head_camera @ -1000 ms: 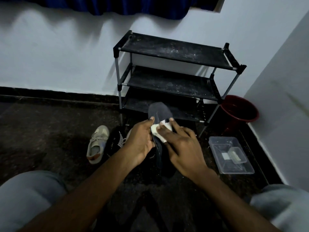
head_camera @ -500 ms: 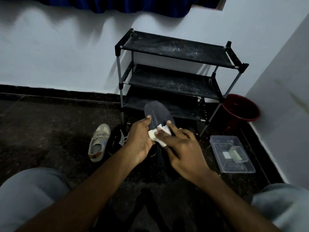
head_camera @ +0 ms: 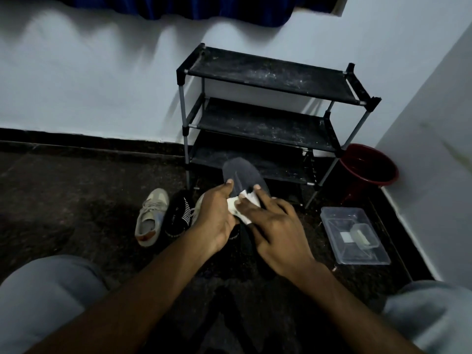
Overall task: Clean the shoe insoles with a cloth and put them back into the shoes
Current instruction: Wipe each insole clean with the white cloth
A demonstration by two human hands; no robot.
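Observation:
A dark grey insole (head_camera: 241, 172) stands tilted in front of me, toe end up. My left hand (head_camera: 217, 215) grips its left edge, thumb on the upper face. My right hand (head_camera: 275, 226) presses a small white cloth (head_camera: 242, 203) against the insole with straightened fingers. A beige sneaker (head_camera: 150, 218) lies on the floor to the left. Beside it sits a black sock with white stripes (head_camera: 178, 213). A second sneaker is mostly hidden behind my left hand.
A black three-tier shoe rack (head_camera: 268, 103) stands against the white wall. A dark red bucket (head_camera: 367, 169) sits in the right corner. A clear plastic tub (head_camera: 355, 236) with a small item inside lies on the dark floor at right. My knees frame the bottom.
My right hand with the cloth has slid slightly down and left along the insole. The view has shifted a little; the insole stays upright in my left hand.

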